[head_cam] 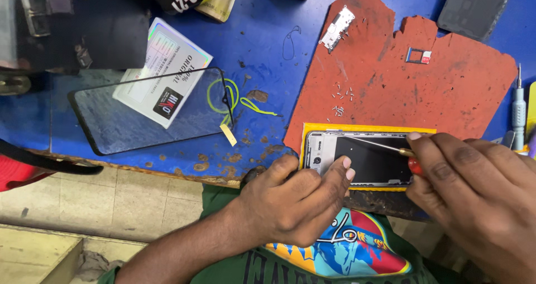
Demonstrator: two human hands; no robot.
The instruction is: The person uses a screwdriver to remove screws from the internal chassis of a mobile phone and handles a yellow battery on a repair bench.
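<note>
Glossy glass panel (151, 111) at the worn blue worktop's (268, 49) near edge; rough red mat (402, 83); shiny metal screwdriver shaft (363, 140).
</note>
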